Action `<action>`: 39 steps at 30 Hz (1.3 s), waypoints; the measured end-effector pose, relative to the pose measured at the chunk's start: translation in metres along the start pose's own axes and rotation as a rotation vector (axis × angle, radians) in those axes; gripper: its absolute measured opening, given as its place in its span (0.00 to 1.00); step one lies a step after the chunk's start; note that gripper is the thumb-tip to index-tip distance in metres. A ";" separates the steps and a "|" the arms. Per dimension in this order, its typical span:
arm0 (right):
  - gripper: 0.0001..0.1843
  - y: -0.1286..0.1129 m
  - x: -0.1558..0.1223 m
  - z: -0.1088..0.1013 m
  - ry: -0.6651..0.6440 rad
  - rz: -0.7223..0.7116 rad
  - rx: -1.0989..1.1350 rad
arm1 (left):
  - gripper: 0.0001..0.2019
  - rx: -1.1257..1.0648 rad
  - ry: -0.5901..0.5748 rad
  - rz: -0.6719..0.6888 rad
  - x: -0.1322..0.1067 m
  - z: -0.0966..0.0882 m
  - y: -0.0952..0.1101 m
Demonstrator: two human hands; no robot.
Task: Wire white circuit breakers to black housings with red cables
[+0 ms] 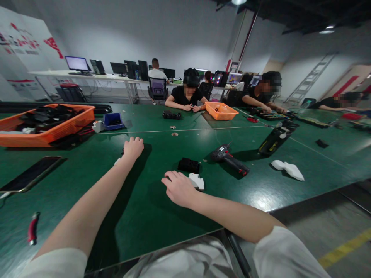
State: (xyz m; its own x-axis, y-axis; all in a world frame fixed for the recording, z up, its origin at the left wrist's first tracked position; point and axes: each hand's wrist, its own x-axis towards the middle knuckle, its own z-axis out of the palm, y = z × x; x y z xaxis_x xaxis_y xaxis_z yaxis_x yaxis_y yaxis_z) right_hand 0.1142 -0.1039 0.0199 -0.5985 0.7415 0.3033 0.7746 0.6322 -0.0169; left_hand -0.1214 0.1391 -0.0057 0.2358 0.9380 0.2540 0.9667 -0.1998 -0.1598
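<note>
I have the left hand (133, 148) above the glossy green worktop (156, 216), its fingers half curled and pointing down and away; a small dark piece (123, 152) shows just beside it on the left, and I cannot tell whether the fingers have hold of it. My right hand (179, 189) is lower and nearer, its fingers loosely bent; their undersides are hidden, so I cannot tell if they grip anything. A white blocky plastic piece (196, 180) sits just right of those fingers, partly behind the hand, and a flat black rectangular piece (189, 165) lies a little beyond them. Farther out to the right of the right fingers I see a black-and-red cordless driver (230, 159), then a black cylindrical container with yellow lettering (276, 139) and a white two-lobed piece (288, 170). Beyond the left fingers and to their left are a small blue open plastic bin (113, 121) and an orange plastic basket heaped with black parts (69, 127). Well left of those fingers, a dark-screened phone (30, 173) lies flat, with a red-handled tool (33, 229) nearer me.
</note>
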 end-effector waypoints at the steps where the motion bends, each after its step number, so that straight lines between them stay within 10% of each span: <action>1: 0.12 0.002 -0.001 0.001 0.001 0.014 0.028 | 0.19 0.000 -0.005 0.002 0.001 0.000 0.000; 24: 0.09 0.013 -0.003 0.006 -0.004 0.046 0.188 | 0.22 0.011 -0.043 -0.077 0.001 -0.002 -0.008; 39: 0.10 0.010 -0.005 0.002 -0.005 0.049 0.171 | 0.23 0.050 0.089 -0.027 -0.008 -0.051 0.014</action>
State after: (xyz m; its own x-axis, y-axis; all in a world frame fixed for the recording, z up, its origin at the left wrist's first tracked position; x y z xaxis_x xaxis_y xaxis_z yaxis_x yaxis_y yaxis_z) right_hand 0.1247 -0.1005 0.0158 -0.5626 0.7728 0.2937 0.7567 0.6244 -0.1936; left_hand -0.1041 0.1145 0.0389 0.2196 0.9137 0.3421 0.9673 -0.1582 -0.1982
